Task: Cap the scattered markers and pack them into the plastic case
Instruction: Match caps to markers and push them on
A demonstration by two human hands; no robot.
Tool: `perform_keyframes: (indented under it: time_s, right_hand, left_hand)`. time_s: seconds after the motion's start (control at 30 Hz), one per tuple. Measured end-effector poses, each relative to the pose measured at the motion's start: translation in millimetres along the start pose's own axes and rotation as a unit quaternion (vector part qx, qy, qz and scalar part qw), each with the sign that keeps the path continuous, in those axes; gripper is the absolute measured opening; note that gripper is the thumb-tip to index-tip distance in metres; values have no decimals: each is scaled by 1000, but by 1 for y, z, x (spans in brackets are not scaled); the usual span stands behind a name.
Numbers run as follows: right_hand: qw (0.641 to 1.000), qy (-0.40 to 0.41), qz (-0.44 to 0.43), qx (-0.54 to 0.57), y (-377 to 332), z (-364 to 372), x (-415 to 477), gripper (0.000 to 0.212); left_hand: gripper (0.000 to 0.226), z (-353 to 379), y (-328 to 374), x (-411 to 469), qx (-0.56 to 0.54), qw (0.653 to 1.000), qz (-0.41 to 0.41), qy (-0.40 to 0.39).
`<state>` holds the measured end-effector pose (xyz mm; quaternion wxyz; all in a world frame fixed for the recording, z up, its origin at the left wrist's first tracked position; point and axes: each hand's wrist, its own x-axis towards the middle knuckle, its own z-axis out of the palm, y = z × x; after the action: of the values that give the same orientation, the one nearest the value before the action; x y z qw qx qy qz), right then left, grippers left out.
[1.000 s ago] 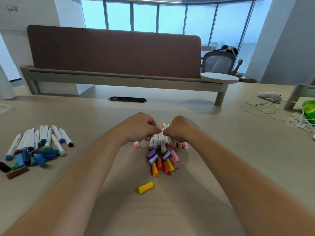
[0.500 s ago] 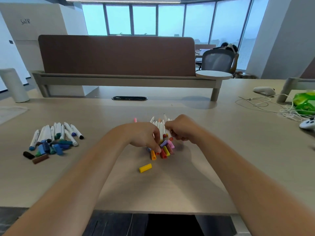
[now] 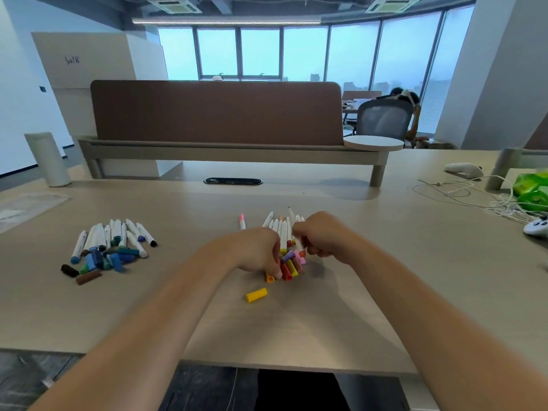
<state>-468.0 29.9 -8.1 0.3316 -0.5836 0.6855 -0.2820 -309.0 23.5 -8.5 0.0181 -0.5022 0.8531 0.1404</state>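
A row of white uncapped markers [image 3: 281,230] lies in the middle of the table, with a pile of loose warm-coloured caps [image 3: 293,266] just in front of it. My right hand [image 3: 323,236] is a fist closed on one white marker at the row's right end. My left hand [image 3: 257,251] curls down into the cap pile and its fingertips pinch at an orange cap [image 3: 270,278]. Apart from these lie a yellow cap [image 3: 256,294] nearer me and a pink-tipped marker [image 3: 242,222] to the left. A second group of markers [image 3: 114,235] with blue and green caps [image 3: 106,259] lies at the left.
A clear flat plastic case [image 3: 28,204] lies at the table's far left beside a white cylinder [image 3: 47,160]. A black cap [image 3: 69,270] and a brown cap [image 3: 88,277] lie by the left group. Cables [image 3: 474,198], a white controller [image 3: 536,226] and green packets [image 3: 532,189] are at the right.
My left hand has dropped from the marker row down onto the cap pile. My right hand stays closed at the markers. The view has lifted and pulled back.
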Motion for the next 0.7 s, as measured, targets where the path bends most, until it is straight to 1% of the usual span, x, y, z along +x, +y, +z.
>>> perform_keyframes:
  time_s: [0.1, 0.23, 0.43, 0.53, 0.6, 0.67, 0.7]
  right_hand:
    - [1000, -3, -7, 8, -1, 2, 1, 28]
    - [1000, -5, -10, 8, -3, 3, 3, 28]
    - [1000, 0, -15, 9, -2, 3, 5, 27]
    - [1000, -2, -19, 24, 1, 2, 5, 25]
    - [999, -6, -25, 30, 2, 1, 6, 21]
    - [999, -13, -30, 30, 3, 0, 7, 21]
    - [999, -19, -35, 35, 2, -1, 7, 22]
  left_hand:
    - [42, 3, -1, 1, 2, 1000, -1, 9]
    - [47, 3, -1, 0, 0, 999, -1, 40]
    - [33, 4, 1, 3, -16, 999, 3, 33]
    - [30, 0, -2, 3, -86, 995, 4, 56]
    - [26, -6, -8, 3, -133, 986, -9, 105]
    - [24, -10, -15, 5, -200, 967, -46, 154]
    - [24, -11, -19, 6, -265, 947, -61, 171]
